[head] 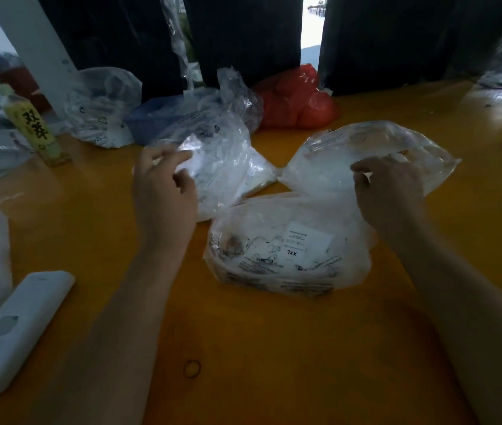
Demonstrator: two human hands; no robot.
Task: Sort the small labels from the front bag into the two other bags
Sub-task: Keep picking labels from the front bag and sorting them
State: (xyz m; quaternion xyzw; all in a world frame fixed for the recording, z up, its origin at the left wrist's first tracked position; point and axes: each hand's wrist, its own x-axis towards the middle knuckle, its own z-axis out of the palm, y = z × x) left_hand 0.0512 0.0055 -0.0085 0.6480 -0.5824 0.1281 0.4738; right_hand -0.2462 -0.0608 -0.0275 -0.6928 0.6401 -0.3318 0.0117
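Nearest, lower left, a white remote [13,329] lies on the orange table [274,348]. Left hand [164,191] hovers loose-fingered, empty, at the left bag [222,167]. Front bag [289,250] of labels sits center. Right hand [391,191] pinches the right bag [335,154]; whether it also holds a label is unclear. Behind, a red bag [295,99], blurred.

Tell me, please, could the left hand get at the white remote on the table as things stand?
Probably yes: the left hand holds nothing I can see, and bare table lies between it and the remote, with nothing on top of it.
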